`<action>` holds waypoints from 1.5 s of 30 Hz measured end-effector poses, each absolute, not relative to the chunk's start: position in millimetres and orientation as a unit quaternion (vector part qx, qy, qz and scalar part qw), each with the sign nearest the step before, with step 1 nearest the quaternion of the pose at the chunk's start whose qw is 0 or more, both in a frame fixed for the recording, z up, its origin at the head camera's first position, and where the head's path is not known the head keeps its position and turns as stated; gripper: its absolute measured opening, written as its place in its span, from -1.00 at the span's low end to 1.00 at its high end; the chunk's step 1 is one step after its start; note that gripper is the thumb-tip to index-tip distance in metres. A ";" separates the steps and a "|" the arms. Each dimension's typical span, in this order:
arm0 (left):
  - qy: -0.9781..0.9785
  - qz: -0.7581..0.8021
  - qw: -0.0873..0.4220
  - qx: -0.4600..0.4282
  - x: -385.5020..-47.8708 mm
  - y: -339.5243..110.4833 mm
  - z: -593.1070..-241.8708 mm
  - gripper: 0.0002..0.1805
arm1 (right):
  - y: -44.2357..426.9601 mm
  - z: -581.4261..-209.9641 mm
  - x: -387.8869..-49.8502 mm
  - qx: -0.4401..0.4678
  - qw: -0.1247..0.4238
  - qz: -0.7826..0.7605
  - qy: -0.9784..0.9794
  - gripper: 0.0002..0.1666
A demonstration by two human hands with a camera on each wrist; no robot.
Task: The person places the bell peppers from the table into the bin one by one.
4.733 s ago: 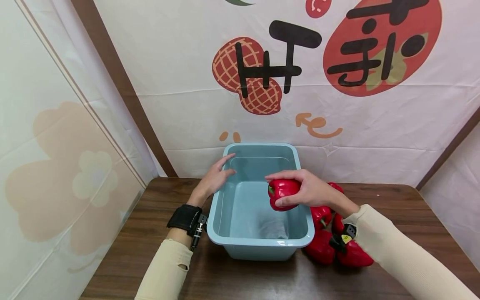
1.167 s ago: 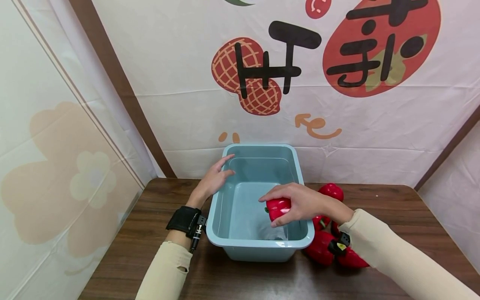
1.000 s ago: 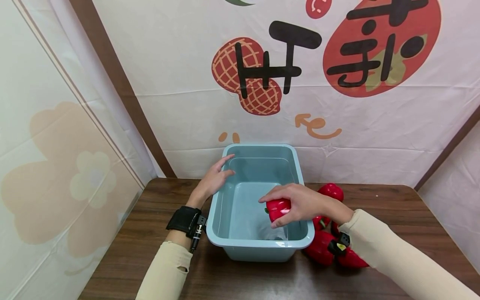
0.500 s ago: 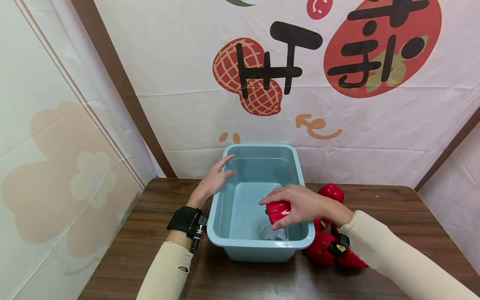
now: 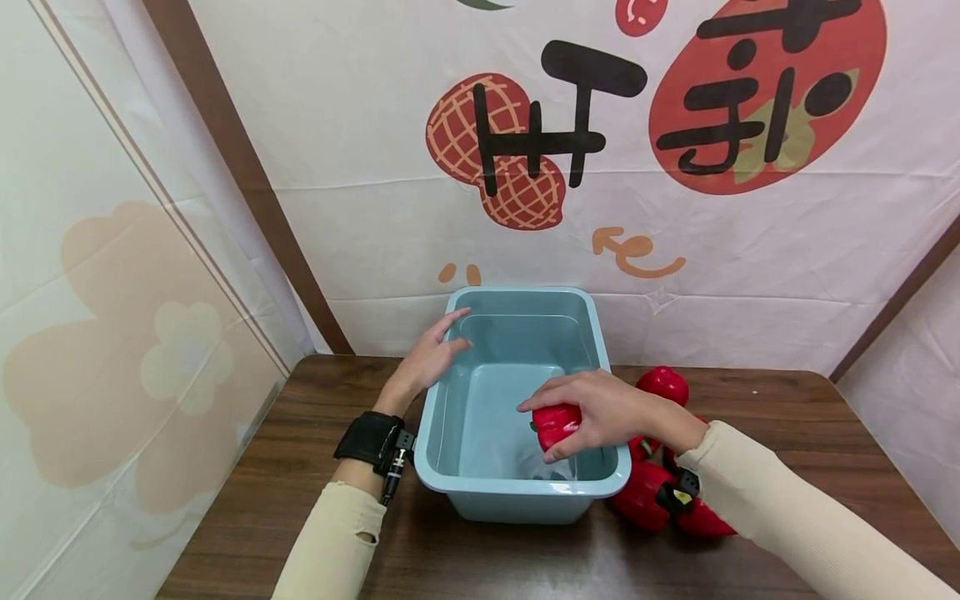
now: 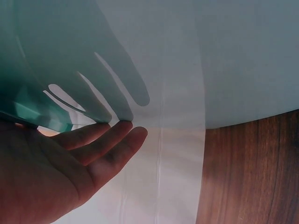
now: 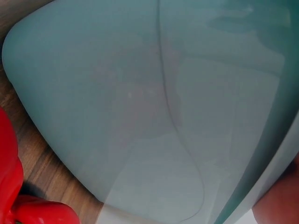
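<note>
A light blue plastic tub (image 5: 517, 485) stands on the table. Inside its right side, my right hand (image 5: 611, 408) grips a red bell pepper (image 5: 557, 423) from above, with the green stem facing left. Whether that pepper touches the tub floor cannot be told. My left hand (image 5: 426, 362) rests over the tub's left rim, thumb and index finger extended over the edge. In the left wrist view, straight fingers (image 6: 110, 151) touch the outer wall. The right wrist view shows mostly the tub's outer wall (image 7: 93, 116); the held pepper is hidden there.
Several red bell peppers (image 5: 643, 498) lie right of the tub, partly under the right forearm; one pepper (image 5: 663, 384) sits farther back. Behind the dark wooden table (image 5: 300, 500) hangs a printed white cloth (image 5: 360, 208). A pale shiny patch shows on the tub floor.
Since the oldest frame, my right hand has lowered the bell pepper and brought it nearer within the tub. Over the last second it has barely moved. My left hand stays put.
</note>
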State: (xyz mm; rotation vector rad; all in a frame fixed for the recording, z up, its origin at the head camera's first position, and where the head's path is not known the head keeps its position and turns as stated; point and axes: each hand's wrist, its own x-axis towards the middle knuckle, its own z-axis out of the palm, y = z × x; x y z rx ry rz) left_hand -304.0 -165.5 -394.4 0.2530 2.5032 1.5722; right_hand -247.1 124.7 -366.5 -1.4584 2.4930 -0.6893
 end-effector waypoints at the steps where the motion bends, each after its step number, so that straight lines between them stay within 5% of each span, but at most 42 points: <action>1: 0.841 0.528 0.086 0.085 -303.7 -165.4 -393.9 -0.34 | 124.8 -366.4 -247.1 -0.490 0.085 -0.230 0.837 -0.23; 24: 0.841 0.528 0.084 0.086 -305.5 -166.0 -390.4 -0.36 | 128.8 -367.5 -248.9 -0.465 0.076 -0.251 0.845 -0.06; 45: 0.844 0.523 0.086 0.086 -303.0 -165.5 -391.7 -0.36 | 141.8 -364.6 -241.7 -0.455 0.057 -0.317 0.830 -0.19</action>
